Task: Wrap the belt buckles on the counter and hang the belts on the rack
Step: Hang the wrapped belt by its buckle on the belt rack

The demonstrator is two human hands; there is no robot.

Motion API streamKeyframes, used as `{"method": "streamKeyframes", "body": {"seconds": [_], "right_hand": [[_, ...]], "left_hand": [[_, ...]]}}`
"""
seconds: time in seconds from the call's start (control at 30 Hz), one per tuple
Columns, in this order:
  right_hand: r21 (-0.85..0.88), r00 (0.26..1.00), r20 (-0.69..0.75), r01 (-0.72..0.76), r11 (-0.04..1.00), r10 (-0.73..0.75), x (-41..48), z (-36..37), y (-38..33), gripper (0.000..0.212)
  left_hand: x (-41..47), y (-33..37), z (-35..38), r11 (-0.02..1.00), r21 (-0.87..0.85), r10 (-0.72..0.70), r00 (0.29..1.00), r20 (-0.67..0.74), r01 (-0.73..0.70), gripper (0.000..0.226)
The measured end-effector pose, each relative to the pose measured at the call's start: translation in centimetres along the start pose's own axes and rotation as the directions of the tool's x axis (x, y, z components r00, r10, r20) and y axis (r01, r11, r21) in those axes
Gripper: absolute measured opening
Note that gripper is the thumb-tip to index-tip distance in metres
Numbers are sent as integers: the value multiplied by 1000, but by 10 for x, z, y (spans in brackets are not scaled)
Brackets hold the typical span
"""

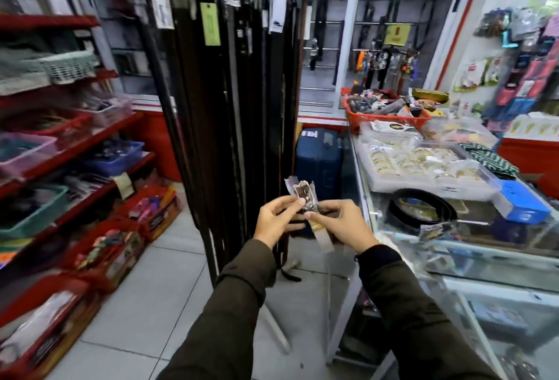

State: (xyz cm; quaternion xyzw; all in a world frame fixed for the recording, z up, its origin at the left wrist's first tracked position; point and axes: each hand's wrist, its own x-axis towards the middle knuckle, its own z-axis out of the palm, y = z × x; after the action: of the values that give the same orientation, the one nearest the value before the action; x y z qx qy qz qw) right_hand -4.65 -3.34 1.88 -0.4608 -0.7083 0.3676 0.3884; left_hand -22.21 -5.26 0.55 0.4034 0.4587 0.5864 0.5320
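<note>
A metal belt buckle (303, 193) covered in clear plastic wrap sits between both my hands at chest height, in front of the rack. My left hand (276, 218) pinches the wrap at the buckle's left side. My right hand (343, 222) grips the belt just below the buckle, where a tag strip (323, 239) hangs down. The belt's dark strap (282, 254) drops toward the floor. The rack (230, 83) holds several dark belts hanging straight ahead. A coiled black belt (422, 209) lies on the glass counter (472, 254) to my right.
Red shelves (69, 150) with baskets of goods line the left. The counter carries a tray of bangles (423, 165), a red basket (387, 113) and a blue box (523, 205). A blue suitcase (319, 162) stands behind the rack. White tiled floor lies below.
</note>
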Motion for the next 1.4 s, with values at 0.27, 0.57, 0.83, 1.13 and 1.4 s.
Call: {"method": "streamKeyframes", "body": {"seconds": [0.27,0.57,0.83,1.13,1.4], "right_hand": [[-47,995,-30,89,995,-90,24,27,-23,24],[335,984,45,149,930,-174,63,31,-74,21],[491,976,-96,218,843,-196,109,54,-145,17],[610,936,-177,347,712,-305,153,61,-242,29],[588,896,-234,440,679,-377,190,72,-333,29]], "left_hand": [[3,28,-35,978,159,141,989,-46,-132,24],[13,85,-38,935,-14,350,926,-143,-356,16],[35,156,-63,905,-65,405,898,-173,-420,24],[41,247,-72,800,-144,552,808,-205,-583,22],[47,337,-86,709,-76,657,697,-288,-701,29]]}}
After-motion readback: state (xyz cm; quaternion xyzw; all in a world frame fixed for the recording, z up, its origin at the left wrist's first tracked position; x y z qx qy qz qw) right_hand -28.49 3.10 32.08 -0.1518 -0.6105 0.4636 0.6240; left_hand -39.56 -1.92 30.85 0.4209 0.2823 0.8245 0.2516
